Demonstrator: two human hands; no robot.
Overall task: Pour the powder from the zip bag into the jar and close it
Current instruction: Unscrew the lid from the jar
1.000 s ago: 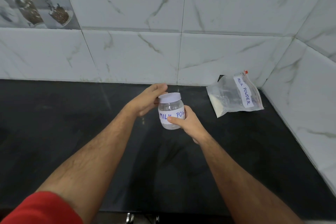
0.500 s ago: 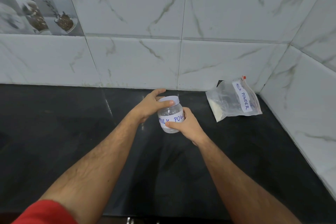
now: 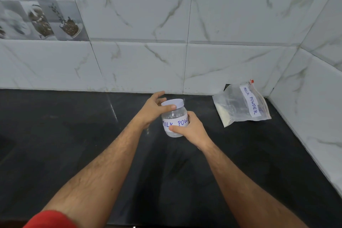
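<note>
The small clear plastic jar [image 3: 174, 123] with a handwritten white paper label was held above the black stone counter [image 3: 74, 144]. The right hand [image 3: 188, 131] was wrapped around its body; the left hand [image 3: 154, 110] pinched its white round lid [image 3: 174, 103]. The clear zip bag [image 3: 240, 105] holding white powder lay on the counter right of the jar, against the marble-tiled wall [image 3: 185, 24].

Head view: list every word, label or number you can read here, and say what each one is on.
"MILK POWDER": white strip label on the zip bag, handwritten in blue.
"MILK POW": white label on the jar; the rest is hidden behind the right hand.
Nothing else readable; the lid is plain.
</note>
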